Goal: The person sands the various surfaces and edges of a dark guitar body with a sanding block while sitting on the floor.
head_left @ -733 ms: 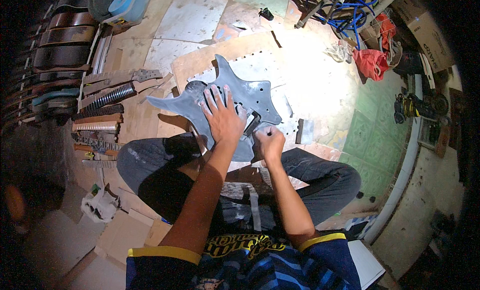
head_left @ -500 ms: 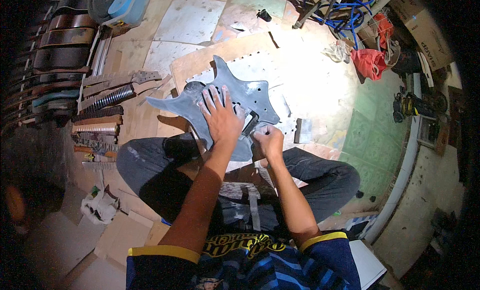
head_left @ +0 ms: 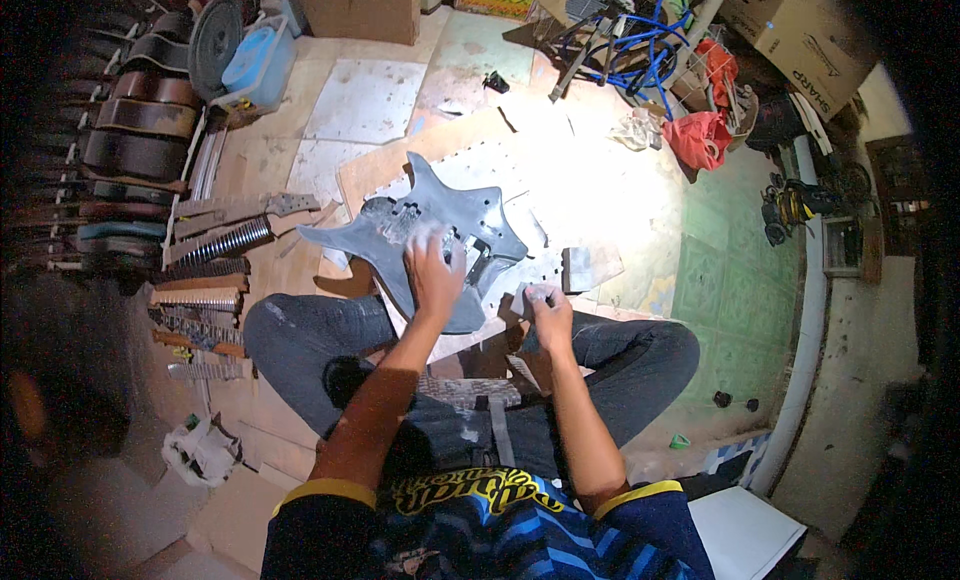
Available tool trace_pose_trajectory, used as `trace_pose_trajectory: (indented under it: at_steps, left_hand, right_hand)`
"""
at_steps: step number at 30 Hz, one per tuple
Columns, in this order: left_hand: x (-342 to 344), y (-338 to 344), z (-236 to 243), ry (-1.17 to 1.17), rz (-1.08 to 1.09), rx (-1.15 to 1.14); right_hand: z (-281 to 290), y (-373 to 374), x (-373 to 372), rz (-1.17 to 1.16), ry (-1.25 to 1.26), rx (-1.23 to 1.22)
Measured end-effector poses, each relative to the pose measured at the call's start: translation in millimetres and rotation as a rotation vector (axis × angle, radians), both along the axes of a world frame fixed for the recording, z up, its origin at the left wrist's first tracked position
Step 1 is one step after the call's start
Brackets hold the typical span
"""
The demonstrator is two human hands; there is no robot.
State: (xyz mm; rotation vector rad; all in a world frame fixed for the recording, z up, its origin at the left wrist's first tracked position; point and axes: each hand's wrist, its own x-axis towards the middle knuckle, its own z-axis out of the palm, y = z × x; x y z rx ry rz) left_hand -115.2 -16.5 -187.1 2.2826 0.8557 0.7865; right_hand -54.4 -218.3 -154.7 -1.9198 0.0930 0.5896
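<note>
A grey, pointed electric guitar body [head_left: 385, 235] lies flat on the board in front of my crossed legs, with holes and cut-out cavities in its face. My left hand [head_left: 437, 280] rests over its middle, fingers slightly apart and partly blurred at the tips; it holds nothing that I can see. Just right of the body's near edge, my right hand [head_left: 550, 318] pinches a small grey piece of sandpaper [head_left: 520, 302], clear of the guitar body. Pale dust coats my right fingertips.
A grey block [head_left: 577, 270] lies beyond my right hand. Several guitar necks [head_left: 215, 242] are laid out at the left, beside a rack of guitars [head_left: 135, 130]. Blue tubing [head_left: 650, 40] and a red cloth bag [head_left: 697, 140] sit at the far right. A white bag [head_left: 203, 450] lies at the near left.
My left hand has lifted from its flat, spread press and drawn nearer to me. The right hand has moved off the guitar body's edge with the sandpaper. The whole view has shifted.
</note>
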Motion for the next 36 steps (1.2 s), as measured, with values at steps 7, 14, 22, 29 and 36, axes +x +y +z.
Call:
trace_pose_trajectory:
  at_steps: [7, 14, 22, 29, 36]
  left_hand:
    - [-29, -68, 57, 0.299, -0.678, -0.812]
    - [-53, -58, 36, 0.113, -0.665, -0.900]
    - [-56, -51, 38, 0.182, -0.460, -0.980]
    - [-69, -48, 21, 0.237, -0.322, -0.748]
    - [-60, -52, 29, 0.215, -0.264, -0.587]
  right_hand:
    - [-60, -3, -24, -0.080, -0.028, 0.260]
    - [-36, 1, -27, 0.056, 0.299, 0.470]
    - [-23, -10, -19, 0.273, 0.091, 0.349]
    - [-8, -17, 60, -0.144, -0.612, -0.421]
    - [-28, -39, 78, 0.015, -0.597, -0.444]
